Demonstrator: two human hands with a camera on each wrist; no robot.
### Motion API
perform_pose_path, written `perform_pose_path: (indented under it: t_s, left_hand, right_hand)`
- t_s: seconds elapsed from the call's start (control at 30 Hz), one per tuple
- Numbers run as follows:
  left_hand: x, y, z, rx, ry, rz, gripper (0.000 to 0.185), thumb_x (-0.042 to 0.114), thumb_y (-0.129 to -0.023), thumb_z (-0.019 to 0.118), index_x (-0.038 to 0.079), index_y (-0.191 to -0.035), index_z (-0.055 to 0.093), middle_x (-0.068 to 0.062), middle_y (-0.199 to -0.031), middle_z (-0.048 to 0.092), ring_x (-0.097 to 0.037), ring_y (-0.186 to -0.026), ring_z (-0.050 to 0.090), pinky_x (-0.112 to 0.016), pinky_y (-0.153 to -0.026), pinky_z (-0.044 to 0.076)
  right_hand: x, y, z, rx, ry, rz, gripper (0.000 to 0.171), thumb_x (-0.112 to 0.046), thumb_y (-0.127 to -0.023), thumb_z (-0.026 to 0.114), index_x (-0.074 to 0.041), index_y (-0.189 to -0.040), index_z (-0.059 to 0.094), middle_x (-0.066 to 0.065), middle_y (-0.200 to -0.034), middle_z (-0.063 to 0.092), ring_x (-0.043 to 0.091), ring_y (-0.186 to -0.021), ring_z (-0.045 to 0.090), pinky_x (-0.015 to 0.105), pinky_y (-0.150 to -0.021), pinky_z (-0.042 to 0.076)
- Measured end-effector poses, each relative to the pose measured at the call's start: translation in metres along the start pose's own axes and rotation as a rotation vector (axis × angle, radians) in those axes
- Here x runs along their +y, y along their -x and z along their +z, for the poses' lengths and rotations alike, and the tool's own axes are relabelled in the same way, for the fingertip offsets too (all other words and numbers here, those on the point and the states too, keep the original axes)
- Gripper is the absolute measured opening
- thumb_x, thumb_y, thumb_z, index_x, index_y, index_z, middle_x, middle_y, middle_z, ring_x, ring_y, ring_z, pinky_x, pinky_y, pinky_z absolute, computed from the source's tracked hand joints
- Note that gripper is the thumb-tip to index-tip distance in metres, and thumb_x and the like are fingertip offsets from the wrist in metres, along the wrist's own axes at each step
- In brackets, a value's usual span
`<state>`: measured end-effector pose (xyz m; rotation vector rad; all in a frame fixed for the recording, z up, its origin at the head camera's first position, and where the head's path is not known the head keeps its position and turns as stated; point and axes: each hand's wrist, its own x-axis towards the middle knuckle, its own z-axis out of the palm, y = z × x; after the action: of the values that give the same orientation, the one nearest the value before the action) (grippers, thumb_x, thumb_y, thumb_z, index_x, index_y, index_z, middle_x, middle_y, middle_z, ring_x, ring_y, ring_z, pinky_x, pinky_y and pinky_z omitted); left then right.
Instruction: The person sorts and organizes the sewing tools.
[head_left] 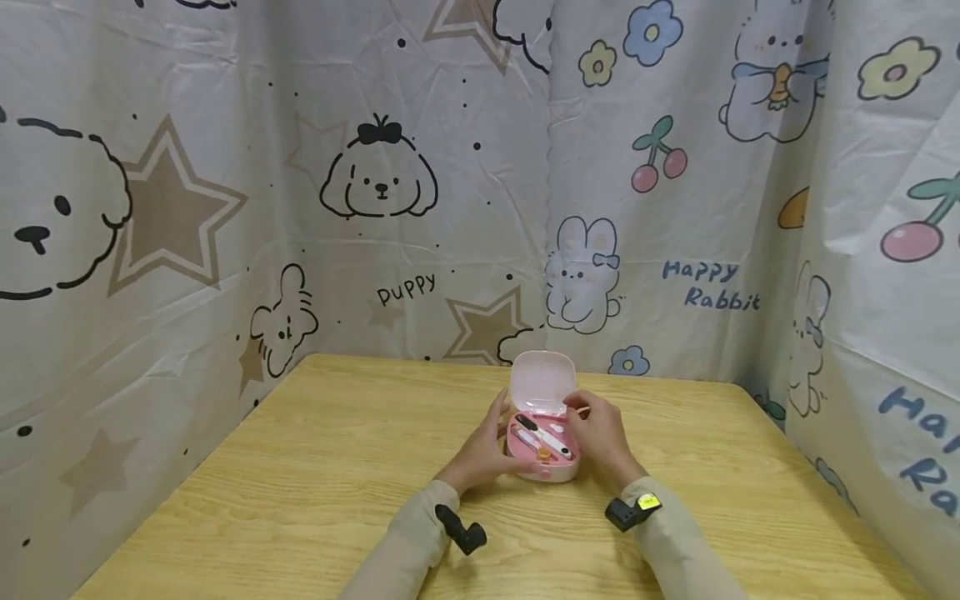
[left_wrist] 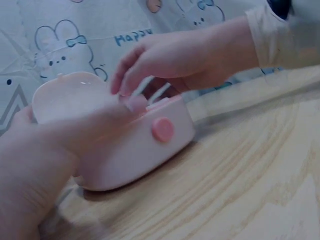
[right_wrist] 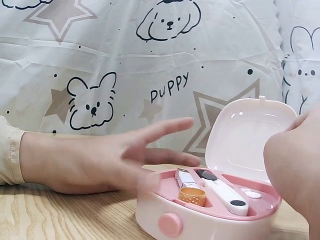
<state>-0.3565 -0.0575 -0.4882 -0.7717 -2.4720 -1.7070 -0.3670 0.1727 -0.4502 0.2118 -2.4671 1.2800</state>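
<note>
A small pink-and-white box (head_left: 561, 472) sits on the table with its lid (right_wrist: 245, 135) raised. Inside its pink tray lie a gold thimble (right_wrist: 192, 198), a long white tool (right_wrist: 223, 194) with black ends, a slim clear-and-white piece (right_wrist: 185, 178) and small white bits (right_wrist: 251, 193) at the right. My left hand (head_left: 480, 454) is at the box's left side, fingers fairly straight, thumb along the front rim. Bent fingers of my right hand (head_left: 603, 429) reach over the right rim near the hinge. Whitish strips show between them in the left wrist view; whether they are held is unclear.
The box stands on a wooden table (head_left: 337, 467), toward the back edge. Printed curtains (head_left: 375, 250) hang behind the table and along both sides. Each wrist carries a black camera (head_left: 460, 530) over a light sleeve.
</note>
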Motion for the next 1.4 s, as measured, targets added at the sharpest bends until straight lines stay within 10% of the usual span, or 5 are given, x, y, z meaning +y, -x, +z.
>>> perform_pose_path:
  t_s: [0.23, 0.57, 0.9, 1.4]
  left_hand:
    - [0.002, -0.004, -0.009, 0.115, 0.192, -0.067, 0.09, 0.043, -0.103, 0.065, 0.008, -0.166, 0.01, -0.026, -0.164, 0.024, -0.047, -0.141, 0.04, -0.056, -0.114, 0.035]
    - [0.007, -0.016, -0.019, 0.232, 0.466, -0.177, 0.073, 0.047, -0.112, 0.035, 0.001, -0.164, 0.013, -0.025, -0.164, 0.025, -0.047, -0.137, 0.046, -0.052, -0.116, 0.033]
    - [0.021, -0.042, -0.013, 0.277, 0.472, -0.333, 0.081, 0.063, -0.106, 0.032, 0.007, -0.164, 0.024, -0.022, -0.164, 0.029, -0.05, -0.133, 0.049, -0.057, -0.115, 0.029]
    - [0.045, -0.066, -0.006, 0.227, 0.405, -0.315, 0.078, 0.061, -0.107, 0.028, 0.005, -0.161, 0.033, -0.03, -0.14, 0.048, -0.048, -0.117, 0.054, -0.058, -0.108, 0.037]
  right_hand:
    - [0.006, -0.001, -0.006, 0.045, -0.064, 0.107, 0.02, -0.011, -0.102, 0.057, -0.005, -0.118, 0.068, 0.015, -0.119, 0.063, 0.032, -0.107, 0.059, 0.044, -0.091, 0.053]
    - [0.003, -0.015, -0.013, 0.036, -0.179, 0.285, 0.052, -0.042, -0.111, 0.044, -0.004, -0.146, 0.052, 0.023, -0.137, 0.055, 0.038, -0.119, 0.06, 0.045, -0.094, 0.054]
    - [-0.008, -0.025, -0.014, -0.043, -0.417, 0.323, 0.064, -0.048, -0.112, 0.024, -0.003, -0.158, 0.035, 0.028, -0.145, 0.045, 0.046, -0.128, 0.05, 0.053, -0.102, 0.048]
    - [-0.024, -0.035, -0.016, -0.162, -0.41, 0.351, 0.072, -0.06, -0.109, 0.025, -0.011, -0.16, 0.033, 0.026, -0.147, 0.042, 0.045, -0.13, 0.047, 0.059, -0.107, 0.039]
